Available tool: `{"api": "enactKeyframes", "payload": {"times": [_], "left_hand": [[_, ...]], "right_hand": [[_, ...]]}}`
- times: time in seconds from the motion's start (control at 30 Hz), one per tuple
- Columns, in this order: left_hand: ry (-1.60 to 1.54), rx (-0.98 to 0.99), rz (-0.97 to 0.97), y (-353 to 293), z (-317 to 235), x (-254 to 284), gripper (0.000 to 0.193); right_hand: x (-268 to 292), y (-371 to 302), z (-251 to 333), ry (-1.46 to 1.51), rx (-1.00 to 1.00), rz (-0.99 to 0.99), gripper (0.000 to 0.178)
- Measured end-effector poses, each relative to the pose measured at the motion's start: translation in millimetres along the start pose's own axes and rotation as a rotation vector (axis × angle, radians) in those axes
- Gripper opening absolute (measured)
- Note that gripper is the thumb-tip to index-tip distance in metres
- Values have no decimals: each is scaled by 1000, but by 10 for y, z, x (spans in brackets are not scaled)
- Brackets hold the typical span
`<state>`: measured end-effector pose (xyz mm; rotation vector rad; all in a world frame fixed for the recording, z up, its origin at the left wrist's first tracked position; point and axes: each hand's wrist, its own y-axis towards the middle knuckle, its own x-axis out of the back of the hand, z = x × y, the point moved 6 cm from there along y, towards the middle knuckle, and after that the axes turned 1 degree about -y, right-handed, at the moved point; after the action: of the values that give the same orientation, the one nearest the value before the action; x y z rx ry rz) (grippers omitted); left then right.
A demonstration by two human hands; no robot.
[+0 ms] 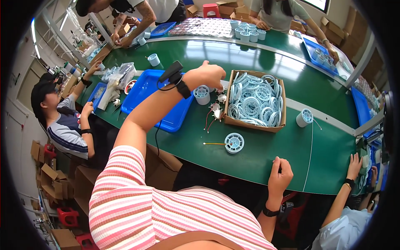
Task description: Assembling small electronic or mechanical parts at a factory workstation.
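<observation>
My left hand [206, 76] reaches across the table just left of the carton, its fingers apart and bent downward above small white round parts with wires [216, 111]; no held thing shows. Under that hand stands a light-blue plastic cup [202, 95] with a spoked top. My right hand [280, 178] hovers at the table's near edge with its fingers curled in, and nothing is visible in them. Between my hands a light-blue spoked round housing [234, 143] lies on the green table, with a yellow-and-red wire [214, 143] running out to its left.
An open carton [255, 125] is full of light-blue spoked rings. A blue tray [173, 121] lies under my left forearm, where a black device [171, 71] on a cable is strapped. Another cup [305, 118] stands right of the carton. Co-workers sit left [62, 121] and right [346, 221].
</observation>
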<state>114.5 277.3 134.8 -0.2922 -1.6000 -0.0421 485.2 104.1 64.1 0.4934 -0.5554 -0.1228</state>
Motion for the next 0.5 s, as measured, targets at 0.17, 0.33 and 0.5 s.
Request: {"api": "enactKeyframes", "payload": {"times": [0.17,0.33,0.5], "left_hand": [[92,75,187,153,-14,-267,41],[-47,34,141,259,-28,-384,37],[-85,76,59,-30,78,-337,37]], "right_hand": [[47,-13,31,-26,38,-7,18],[42,-23,-25,-43,47,-7,18],[-33,-87,-20,-49,52,13,18]]}}
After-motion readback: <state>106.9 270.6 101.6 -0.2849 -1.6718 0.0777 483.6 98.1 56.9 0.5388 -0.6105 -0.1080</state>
